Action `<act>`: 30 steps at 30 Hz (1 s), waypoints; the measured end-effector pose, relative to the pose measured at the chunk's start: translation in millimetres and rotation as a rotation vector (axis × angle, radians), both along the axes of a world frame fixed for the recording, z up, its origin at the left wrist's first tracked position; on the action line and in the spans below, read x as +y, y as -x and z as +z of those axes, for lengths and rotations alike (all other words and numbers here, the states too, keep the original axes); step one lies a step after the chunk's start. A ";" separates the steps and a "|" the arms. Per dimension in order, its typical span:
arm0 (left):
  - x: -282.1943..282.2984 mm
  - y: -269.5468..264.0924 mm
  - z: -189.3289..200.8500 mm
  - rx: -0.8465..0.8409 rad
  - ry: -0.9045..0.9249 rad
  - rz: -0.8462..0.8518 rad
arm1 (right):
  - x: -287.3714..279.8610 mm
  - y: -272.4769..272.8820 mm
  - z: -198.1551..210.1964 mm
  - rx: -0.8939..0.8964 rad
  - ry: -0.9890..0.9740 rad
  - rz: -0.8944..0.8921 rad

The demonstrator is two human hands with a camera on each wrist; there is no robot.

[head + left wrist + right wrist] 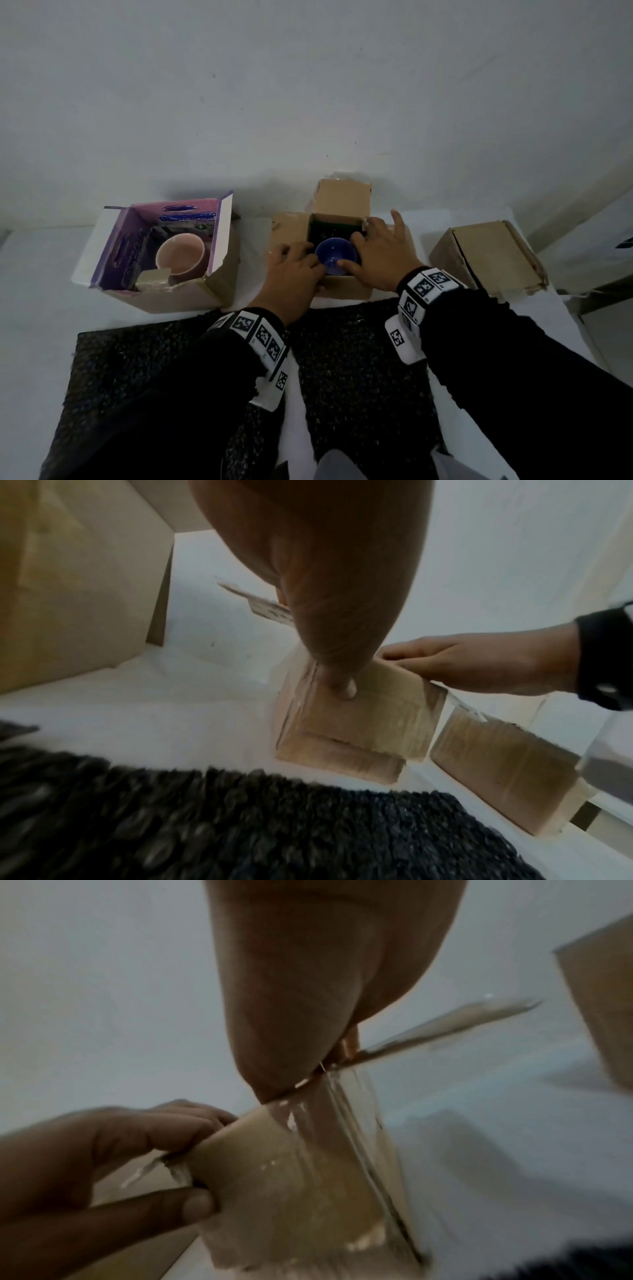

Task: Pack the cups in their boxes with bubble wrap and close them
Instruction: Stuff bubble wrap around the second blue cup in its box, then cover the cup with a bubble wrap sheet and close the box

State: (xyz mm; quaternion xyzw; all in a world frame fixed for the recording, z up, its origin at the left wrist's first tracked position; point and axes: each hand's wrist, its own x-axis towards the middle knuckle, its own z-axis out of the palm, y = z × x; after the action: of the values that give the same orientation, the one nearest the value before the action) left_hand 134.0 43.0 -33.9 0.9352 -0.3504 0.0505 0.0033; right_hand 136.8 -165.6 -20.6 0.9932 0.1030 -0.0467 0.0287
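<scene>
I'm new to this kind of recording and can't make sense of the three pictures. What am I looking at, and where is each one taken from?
There is no machine, only a person's two hands with marker bands on the wrists. The wide picture comes from a head camera; the two close ones from wrist cameras.

On the white surface stand three boxes and a dark sheet of bubble wrap. The left hand and right hand rest at the middle box, which holds a blue cup. The left box holds a pink cup; the right box looks closed.
</scene>
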 end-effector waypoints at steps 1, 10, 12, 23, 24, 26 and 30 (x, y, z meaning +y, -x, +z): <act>0.2 2.8 -3.2 -0.009 0.030 -0.002 | 0.0 4.3 -1.8 -0.045 -0.054 -0.015; 5.8 34.3 -7.7 -0.045 0.236 0.013 | -9.7 127.2 -29.7 -0.270 -0.457 0.081; 5.9 49.6 -10.8 -0.017 0.224 0.018 | -9.5 149.5 -50.1 -0.096 -0.387 -0.020; 20.7 117.0 -29.2 0.087 0.201 -0.017 | -5.0 180.2 -54.7 0.292 -0.535 -0.470; 22.4 118.3 -27.5 0.123 0.236 -0.007 | -5.5 183.2 -51.9 0.312 -0.675 -0.440; 24.9 119.2 -20.8 0.377 0.346 0.045 | -5.2 185.8 -40.4 0.317 -0.853 -0.371; 29.6 113.7 2.9 0.732 0.551 0.138 | -5.3 183.1 -2.6 0.281 -1.100 -0.334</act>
State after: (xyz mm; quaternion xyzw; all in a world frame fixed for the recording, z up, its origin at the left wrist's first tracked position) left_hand 20.3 72.6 -31.0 0.8769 -0.2367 -0.1914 0.3719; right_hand -46.4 -170.9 -23.2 0.8491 -0.0429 -0.1215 -0.5122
